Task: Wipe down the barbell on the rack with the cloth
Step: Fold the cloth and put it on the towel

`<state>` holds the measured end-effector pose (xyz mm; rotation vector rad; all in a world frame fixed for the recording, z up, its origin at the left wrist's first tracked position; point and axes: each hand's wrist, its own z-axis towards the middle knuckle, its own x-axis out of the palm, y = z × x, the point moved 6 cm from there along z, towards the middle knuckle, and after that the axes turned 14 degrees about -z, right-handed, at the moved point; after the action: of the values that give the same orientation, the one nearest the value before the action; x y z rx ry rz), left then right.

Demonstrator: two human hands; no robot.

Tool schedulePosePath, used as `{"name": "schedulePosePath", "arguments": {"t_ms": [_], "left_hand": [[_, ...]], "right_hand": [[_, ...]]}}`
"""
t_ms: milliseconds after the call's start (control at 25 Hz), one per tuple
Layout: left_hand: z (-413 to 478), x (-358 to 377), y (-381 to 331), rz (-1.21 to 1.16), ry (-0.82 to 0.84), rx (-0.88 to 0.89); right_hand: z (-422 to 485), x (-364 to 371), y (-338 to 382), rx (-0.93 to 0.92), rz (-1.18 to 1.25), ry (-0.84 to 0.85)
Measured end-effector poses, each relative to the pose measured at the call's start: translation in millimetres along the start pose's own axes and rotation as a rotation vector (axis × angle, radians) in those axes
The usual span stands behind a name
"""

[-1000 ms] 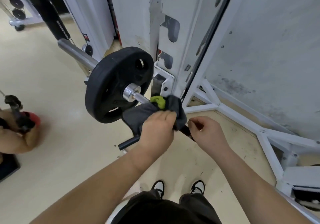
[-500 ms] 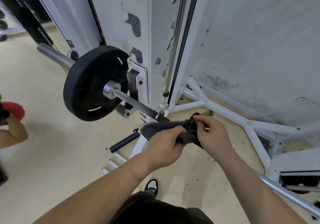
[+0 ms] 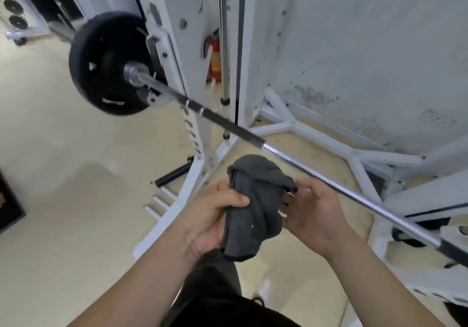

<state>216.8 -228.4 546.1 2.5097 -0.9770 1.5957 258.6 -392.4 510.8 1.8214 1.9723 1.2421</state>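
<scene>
Got the cloth bunched up between both hands: my left hand has it clamped with the thumb across the front, and my right hand is loosely curled, fingertips pinching the cloth's right edge. It's dark grey, all twisted folds, hanging down past my left palm. The bar runs just above my hands, not touching the cloth, slanting from up-left down to the right; it's dark nearer the plate and shiny chrome past my right hand. Its far right end is cut off by the frame, and the plate is blurry. Whatever's black at the left edge, I can't make out. Beyond my hands is the white rack, a scuffed white wall and a pale yellowish floor.
</scene>
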Motion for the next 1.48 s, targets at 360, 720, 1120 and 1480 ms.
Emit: {"name": "schedulePosePath", "arguments": {"t_ms": [360, 720, 1120, 1480], "left_hand": [[-40, -98, 115, -0.075, -0.559, -0.141], [-102, -195, 34, 0.293, -0.706, 0.058], [-149, -365, 36, 0.058, -0.541, -0.140], [-67, -586, 73, 0.636, -0.772, -0.012]], "right_hand": [[-37, -9, -127, 0.142, 0.134, -0.013], [3, 36, -178, 0.284, -0.305, -0.035], [85, 120, -281, 0.057, -0.661, -0.129], [240, 81, -470, 0.192, -0.953, -0.207]]}}
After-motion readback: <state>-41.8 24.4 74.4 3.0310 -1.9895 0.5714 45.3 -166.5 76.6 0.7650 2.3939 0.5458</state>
